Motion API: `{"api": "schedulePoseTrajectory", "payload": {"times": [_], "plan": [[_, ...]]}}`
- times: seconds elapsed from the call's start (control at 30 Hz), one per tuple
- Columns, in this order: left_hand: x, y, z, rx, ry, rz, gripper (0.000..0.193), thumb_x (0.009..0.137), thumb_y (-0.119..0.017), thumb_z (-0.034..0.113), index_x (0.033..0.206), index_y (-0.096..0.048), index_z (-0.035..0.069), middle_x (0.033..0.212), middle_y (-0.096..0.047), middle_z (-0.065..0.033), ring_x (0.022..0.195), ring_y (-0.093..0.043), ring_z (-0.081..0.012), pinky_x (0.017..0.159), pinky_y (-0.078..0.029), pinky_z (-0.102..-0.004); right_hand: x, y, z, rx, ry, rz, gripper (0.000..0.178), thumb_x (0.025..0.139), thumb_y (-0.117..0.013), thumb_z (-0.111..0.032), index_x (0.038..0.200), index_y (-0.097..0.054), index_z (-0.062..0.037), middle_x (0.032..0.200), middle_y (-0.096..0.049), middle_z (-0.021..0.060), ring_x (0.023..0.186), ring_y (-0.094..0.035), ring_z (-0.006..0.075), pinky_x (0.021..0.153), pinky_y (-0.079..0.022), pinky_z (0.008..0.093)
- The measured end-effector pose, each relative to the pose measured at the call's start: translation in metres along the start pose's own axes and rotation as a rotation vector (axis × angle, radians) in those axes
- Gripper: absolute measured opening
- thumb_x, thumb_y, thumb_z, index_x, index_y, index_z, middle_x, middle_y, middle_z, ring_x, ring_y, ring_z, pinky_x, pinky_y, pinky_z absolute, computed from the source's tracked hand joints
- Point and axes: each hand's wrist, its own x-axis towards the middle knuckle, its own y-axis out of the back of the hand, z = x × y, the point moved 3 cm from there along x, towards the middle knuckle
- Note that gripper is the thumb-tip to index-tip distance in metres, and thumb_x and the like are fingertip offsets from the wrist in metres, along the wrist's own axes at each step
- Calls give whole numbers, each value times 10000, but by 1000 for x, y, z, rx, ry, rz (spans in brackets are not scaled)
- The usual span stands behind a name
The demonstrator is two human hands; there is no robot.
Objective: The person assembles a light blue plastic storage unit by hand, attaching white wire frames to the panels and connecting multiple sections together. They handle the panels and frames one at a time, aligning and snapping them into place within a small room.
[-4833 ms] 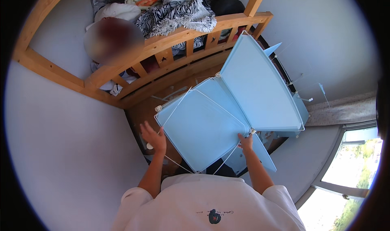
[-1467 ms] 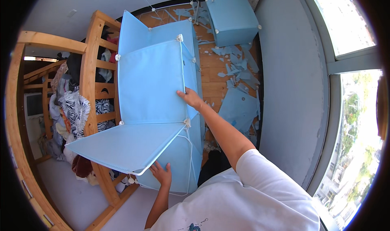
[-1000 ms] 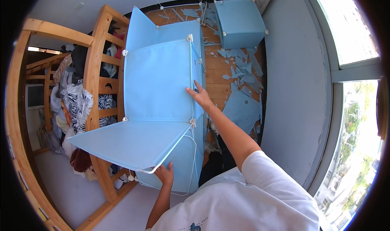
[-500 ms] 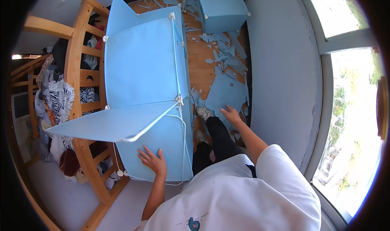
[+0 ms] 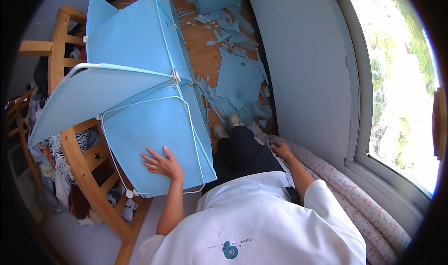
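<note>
Wooden floor (image 5: 198, 55), strewn scraps (image 5: 239, 76), between blue cabinet (image 5: 144, 127) and wall (image 5: 301, 64).

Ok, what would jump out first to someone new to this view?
The big light-blue panel unit left of centre, with the left hand spread over its nearest panel. Beyond the shoes, jagged blue scraps litter the wooden floor; at right, a glaring window.

Left fingers (image 5: 156, 154) spread over blue panel (image 5: 144, 125), apparently touching it.

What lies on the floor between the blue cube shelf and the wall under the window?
Broken light-blue pieces lie scattered there; two shoes also show in the head view.
</note>
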Motion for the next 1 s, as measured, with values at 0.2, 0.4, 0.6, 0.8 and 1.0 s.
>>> {"api": "schedulePoseTrajectory", "payload": {"times": [0.2,0.4,0.6,0.8,1.0], "plan": [[0,-5,-4,10,-5,-12,640,883,-369,483,1388,-218,120,1430,-134,-207,1287,-141,-426,998,-136,-550,-28,-5,-11,132,-13,63,410,810,-576,-296,1106,-570,-13,855,-640,147,727,-623,210,698,-480,324],[0,-6,-3,-2,-14,-12,646,883,-356,492,1389,-211,118,1428,-128,-215,1285,-139,-430,998,-128,-554,-31,-5,41,127,-40,131,412,818,-578,-257,1137,-544,1,956,-626,160,842,-600,233,760,-458,308],[2,0,4,5,17,-68,660,885,-349,491,1387,-203,89,1422,-120,-233,1284,-127,-440,997,-123,-560,-71,5,31,154,-24,195,376,850,-547,-241,1112,-545,29,800,-619,105,690,-564,157,626,-445,282],[2,-6,-1,11,5,-18,658,883,-351,491,1383,-215,83,1417,-135,-235,1281,-141,-436,999,-131,-551,-63,0,48,314,-128,106,361,824,-576,-240,1071,-565,24,850,-632,135,723,-584,180,647,-452,307],[1,-6,-5,-5,-3,10,640,881,-363,484,1375,-249,93,1417,-164,-217,1277,-164,-425,1001,-140,-544,-27,19,31,203,-32,124,391,826,-569,-253,1111,-552,14,898,-633,145,737,-599,202,687,-466,320]]}}
